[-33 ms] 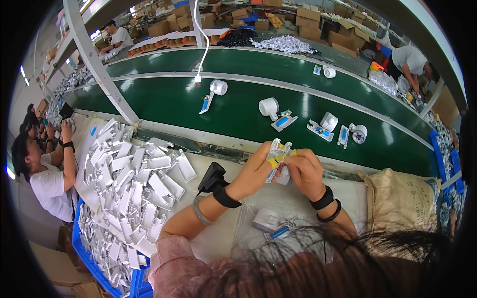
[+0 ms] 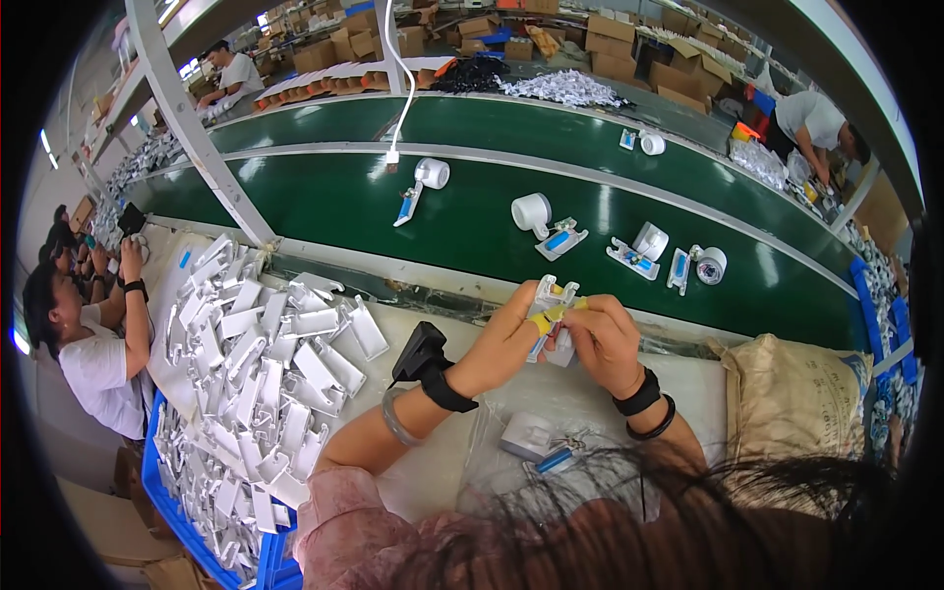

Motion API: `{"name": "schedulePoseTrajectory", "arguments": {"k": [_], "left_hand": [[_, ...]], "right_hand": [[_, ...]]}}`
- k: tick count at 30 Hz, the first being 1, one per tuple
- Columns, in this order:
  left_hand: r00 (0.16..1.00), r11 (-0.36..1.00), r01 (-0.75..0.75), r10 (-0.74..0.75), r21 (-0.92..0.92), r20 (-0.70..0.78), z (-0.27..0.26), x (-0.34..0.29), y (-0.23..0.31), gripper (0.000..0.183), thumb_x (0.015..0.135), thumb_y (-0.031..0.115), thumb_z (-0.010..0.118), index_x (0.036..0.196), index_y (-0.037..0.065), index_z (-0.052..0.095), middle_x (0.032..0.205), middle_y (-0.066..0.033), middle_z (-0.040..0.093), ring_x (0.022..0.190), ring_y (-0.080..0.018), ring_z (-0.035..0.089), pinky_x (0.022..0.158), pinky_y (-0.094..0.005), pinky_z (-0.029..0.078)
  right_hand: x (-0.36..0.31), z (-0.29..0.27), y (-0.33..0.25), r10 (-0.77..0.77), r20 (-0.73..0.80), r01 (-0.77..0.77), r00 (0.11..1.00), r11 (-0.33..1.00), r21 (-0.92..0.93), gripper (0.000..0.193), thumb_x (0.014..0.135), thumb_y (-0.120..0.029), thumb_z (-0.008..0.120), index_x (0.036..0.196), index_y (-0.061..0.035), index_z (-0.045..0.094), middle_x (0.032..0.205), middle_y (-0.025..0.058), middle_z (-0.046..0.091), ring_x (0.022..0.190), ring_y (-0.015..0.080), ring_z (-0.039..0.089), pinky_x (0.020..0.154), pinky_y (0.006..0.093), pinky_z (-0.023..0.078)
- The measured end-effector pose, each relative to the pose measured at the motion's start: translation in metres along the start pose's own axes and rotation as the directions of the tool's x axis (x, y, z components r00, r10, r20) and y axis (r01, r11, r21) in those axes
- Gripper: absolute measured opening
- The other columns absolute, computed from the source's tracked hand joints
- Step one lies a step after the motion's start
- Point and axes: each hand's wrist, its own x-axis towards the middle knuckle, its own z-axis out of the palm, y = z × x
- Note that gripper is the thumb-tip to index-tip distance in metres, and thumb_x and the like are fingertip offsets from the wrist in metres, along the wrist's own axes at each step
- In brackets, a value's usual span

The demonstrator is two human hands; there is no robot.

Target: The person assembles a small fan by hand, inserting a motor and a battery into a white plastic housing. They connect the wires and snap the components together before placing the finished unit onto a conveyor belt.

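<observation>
Above the near edge of the bench, my left hand (image 2: pixel 506 334) is closed on a small white plastic housing (image 2: pixel 551 291), its forked end pointing away from me. My right hand (image 2: pixel 607 342) closes in from the other side, fingers bent against the same piece. Yellow wrapping shows at the fingertips. A white part (image 2: pixel 561 352) hangs below, between the hands; the fingers hide most of it. On clear plastic sheeting under my wrists lies a white lamp head (image 2: pixel 526 434) with thin wires and a blue cylindrical cell (image 2: pixel 555 459).
White housings (image 2: pixel 295 369) lie heaped at left, spilling into a blue bin (image 2: pixel 162 492). Beyond the bench, a green conveyor (image 2: pixel 324 211) carries several lamp assemblies (image 2: pixel 532 212). A woven sack (image 2: pixel 792 398) stands at right. A white cable (image 2: pixel 392 155) hangs above the belt. Co-workers (image 2: pixel 103 364) sit at left.
</observation>
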Motion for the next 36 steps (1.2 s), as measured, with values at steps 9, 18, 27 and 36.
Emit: {"name": "schedulePoseTrajectory", "arguments": {"k": [9, 18, 27, 36], "left_hand": [[1.000, 0.988, -0.013, 0.013, 0.152, 0.003, 0.003, -0.004, 0.007, 0.038, 0.092, 0.003, 0.035, 0.130, 0.003, 0.040, 0.099, -0.0058, 0.055, 0.080, -0.0105, 0.054, 0.069, -0.0256, 0.048], [0.994, 0.920, -0.093, 0.111, 0.380, -0.023, 0.005, -0.003, 0.008, 0.041, 0.089, 0.000, 0.039, 0.130, 0.001, 0.041, 0.098, -0.0064, 0.056, 0.079, -0.0111, 0.054, 0.070, -0.0255, 0.047], [0.993, 0.896, -0.080, 0.110, 0.436, -0.044, 0.007, -0.004, 0.006, 0.041, 0.087, 0.005, 0.045, 0.128, -0.001, 0.040, 0.104, -0.0229, 0.058, 0.092, -0.0375, 0.059, 0.080, -0.0402, 0.047], [0.958, 0.839, -0.269, 0.286, 0.472, 0.038, 0.004, -0.003, 0.004, 0.049, 0.086, 0.005, 0.052, 0.133, -0.001, 0.040, 0.111, -0.0214, 0.058, 0.101, -0.0363, 0.059, 0.088, -0.0376, 0.046]], "right_hand": [[-0.001, 0.001, 0.000, 0.001, -0.004, -0.001, 1.000, 1.000, 0.006, 0.027, 0.071, 0.008, 0.072, 0.094, -0.0047, 0.066, 0.088, 0.0110, 0.058, 0.076, 0.0275, 0.060, 0.064, 0.0338, 0.049], [-0.001, 0.003, 0.001, 0.001, -0.007, -0.001, 1.000, 1.000, -0.003, 0.026, 0.071, 0.007, 0.072, 0.094, -0.0043, 0.066, 0.089, 0.0109, 0.059, 0.076, 0.0274, 0.060, 0.064, 0.0338, 0.049], [0.001, -0.001, 0.000, 0.009, 0.003, -0.009, 1.000, 1.000, 0.007, 0.024, 0.073, 0.007, 0.071, 0.093, -0.0041, 0.066, 0.088, 0.0111, 0.060, 0.076, 0.0275, 0.060, 0.065, 0.0339, 0.049], [0.004, 0.000, -0.005, 0.078, 0.017, -0.079, 0.997, 0.995, 0.068, 0.020, 0.075, 0.007, 0.070, 0.092, -0.0031, 0.065, 0.086, 0.0119, 0.060, 0.077, 0.0278, 0.061, 0.066, 0.0336, 0.050]]}}
